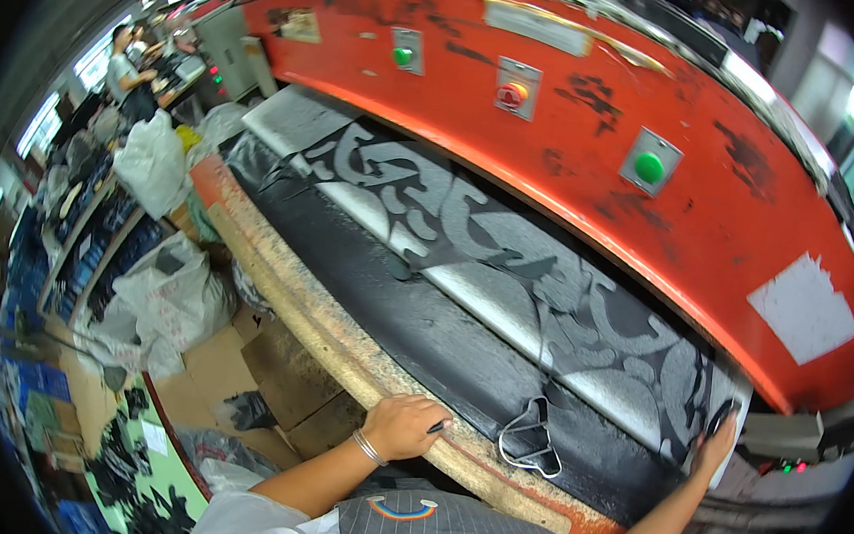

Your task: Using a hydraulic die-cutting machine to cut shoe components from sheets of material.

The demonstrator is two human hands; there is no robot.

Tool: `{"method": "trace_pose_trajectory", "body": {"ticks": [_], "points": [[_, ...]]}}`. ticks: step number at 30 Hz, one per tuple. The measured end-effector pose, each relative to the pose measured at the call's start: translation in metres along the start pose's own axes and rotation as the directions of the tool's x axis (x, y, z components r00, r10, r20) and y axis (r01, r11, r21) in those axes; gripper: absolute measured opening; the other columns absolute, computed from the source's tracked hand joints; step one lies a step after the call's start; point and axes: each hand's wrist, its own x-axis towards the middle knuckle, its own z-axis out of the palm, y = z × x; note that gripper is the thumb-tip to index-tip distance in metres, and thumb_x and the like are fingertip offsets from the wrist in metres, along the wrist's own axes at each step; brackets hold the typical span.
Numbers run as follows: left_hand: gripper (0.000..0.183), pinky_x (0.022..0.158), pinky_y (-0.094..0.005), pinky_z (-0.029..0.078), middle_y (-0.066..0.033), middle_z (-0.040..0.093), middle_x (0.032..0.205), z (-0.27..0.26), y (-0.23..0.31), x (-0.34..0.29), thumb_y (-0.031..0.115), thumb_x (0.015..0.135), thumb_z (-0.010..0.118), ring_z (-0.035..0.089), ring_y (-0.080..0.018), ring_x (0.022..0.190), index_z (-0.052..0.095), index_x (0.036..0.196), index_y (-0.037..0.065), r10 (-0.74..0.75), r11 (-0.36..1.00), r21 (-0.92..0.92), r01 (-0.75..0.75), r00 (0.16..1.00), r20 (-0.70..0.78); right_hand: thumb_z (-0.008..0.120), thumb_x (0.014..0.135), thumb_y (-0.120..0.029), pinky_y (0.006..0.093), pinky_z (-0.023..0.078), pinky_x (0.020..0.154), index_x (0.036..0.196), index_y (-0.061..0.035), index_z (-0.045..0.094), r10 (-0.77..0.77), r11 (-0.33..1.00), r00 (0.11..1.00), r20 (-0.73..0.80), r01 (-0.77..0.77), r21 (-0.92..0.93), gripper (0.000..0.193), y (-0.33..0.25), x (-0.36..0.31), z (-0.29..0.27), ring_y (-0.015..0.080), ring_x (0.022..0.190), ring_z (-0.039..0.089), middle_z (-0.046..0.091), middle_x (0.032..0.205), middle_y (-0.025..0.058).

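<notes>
My left hand rests on the worn front rail with its fingers curled. A small dark bit shows at its fingertips, too small to name. At the right end of the pale cutting board, my right hand has its fingers bent around a small black thing whose kind I cannot make out. Over the board lies a black sheet full of curved cut-outs, with grey board showing through. A metal cutting die, an open outline of thin strip, lies on the black bed near the rail, between my hands.
Behind the board rises a red press beam with two green buttons and a red one. On the left are white plastic bags, cardboard and a green table with black scraps. Another person stands far left.
</notes>
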Motion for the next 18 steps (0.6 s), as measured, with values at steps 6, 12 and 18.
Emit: {"method": "trace_pose_trajectory", "body": {"ticks": [6, 12, 18], "points": [[0.021, 0.077, -0.0339, 0.051, -0.009, 0.068, 0.097, -0.013, -0.002, -0.017, 0.021, 0.09, 0.067, 0.066, -0.0227, 0.087, 0.067, 0.106, 0.007, -0.129, 0.823, -0.566, 0.049, 0.986, -0.102, 0.07, 0.087, -0.018, 0.0243, 0.047, 0.048, 0.128, -0.0113, 0.039, -0.145, 0.981, 0.885, 0.442, 0.07, 0.181, 0.052, -0.128, -0.211, 0.124, 0.0111, 0.059, 0.054, 0.053, 0.082, 0.0021], [0.039, 0.092, -0.0318, 0.048, -0.0109, 0.064, 0.115, -0.043, 0.026, -0.11, 0.018, 0.087, 0.072, 0.062, -0.0205, 0.103, 0.063, 0.123, 0.005, -0.199, 0.515, -0.851, -0.103, 0.951, -0.236, 0.074, 0.085, -0.009, 0.0271, 0.05, 0.079, 0.103, 0.0013, 0.061, -0.153, 0.987, 0.376, 0.914, 0.015, 0.159, 0.025, -0.15, -0.405, 0.197, 0.0142, 0.087, 0.061, 0.06, 0.096, 0.0038], [0.023, 0.069, -0.0262, 0.051, -0.0058, 0.071, 0.092, -0.088, -0.018, -0.263, 0.019, 0.085, 0.075, 0.064, -0.0095, 0.077, 0.067, 0.101, 0.005, -0.588, 0.178, -0.981, 0.075, 0.808, -0.045, 0.063, 0.091, -0.003, 0.0299, 0.046, 0.084, 0.105, -0.0003, 0.061, -0.461, 0.738, 0.157, 0.873, 0.613, 0.28, 0.014, -0.151, -0.56, 0.221, 0.0194, 0.096, 0.056, 0.056, 0.106, 0.0086]]}}
